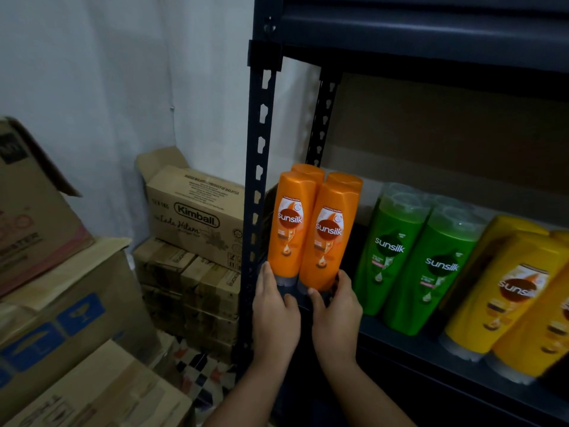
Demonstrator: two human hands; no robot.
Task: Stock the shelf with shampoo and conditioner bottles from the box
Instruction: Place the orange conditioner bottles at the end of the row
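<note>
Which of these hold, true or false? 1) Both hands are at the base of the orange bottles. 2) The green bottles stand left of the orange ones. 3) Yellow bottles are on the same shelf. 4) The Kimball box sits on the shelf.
1) True: left hand and right hand hold the orange bottles at their caps.
2) False: green bottles stand to their right.
3) True: yellow bottles, far right on the shelf.
4) False: Kimball box is stacked beside it.

Shelf board [400, 337]: bears three bottle groups, each front and back.
Leftmost group [311, 229]: beside upright post [258, 180].
Middle group [409, 257]: right of it.
Rightmost group [505, 297]: farthest right.
Cartons [194, 217]: stacked left of post.
</note>
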